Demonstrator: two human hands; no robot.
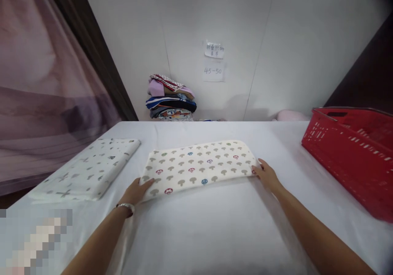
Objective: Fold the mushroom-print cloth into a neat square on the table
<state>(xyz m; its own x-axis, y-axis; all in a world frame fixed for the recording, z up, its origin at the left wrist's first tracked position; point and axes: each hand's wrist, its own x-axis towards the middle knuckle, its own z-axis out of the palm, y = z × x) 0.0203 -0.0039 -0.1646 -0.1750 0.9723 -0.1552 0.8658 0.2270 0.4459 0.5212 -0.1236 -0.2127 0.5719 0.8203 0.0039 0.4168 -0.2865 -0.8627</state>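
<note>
A white cloth with a mushroom print (196, 164) lies folded into a long strip across the middle of the table. My left hand (136, 191), with a silver bracelet on its wrist, grips the near left corner, thumb on top and the other fingers partly hidden. At the opposite end, my right hand (264, 173) pinches the near right corner. Left of this cloth rests another folded white cloth with small dark and green prints (92, 168), apart from both hands.
A red plastic basket (346, 160) stands on the white-covered table (215, 226) at the right. Behind the table's far edge rises a stack of folded fabrics (172, 98) against the wall. Two paper notes (214, 71) hang there. A pinkish curtain (46, 62) drapes at the left.
</note>
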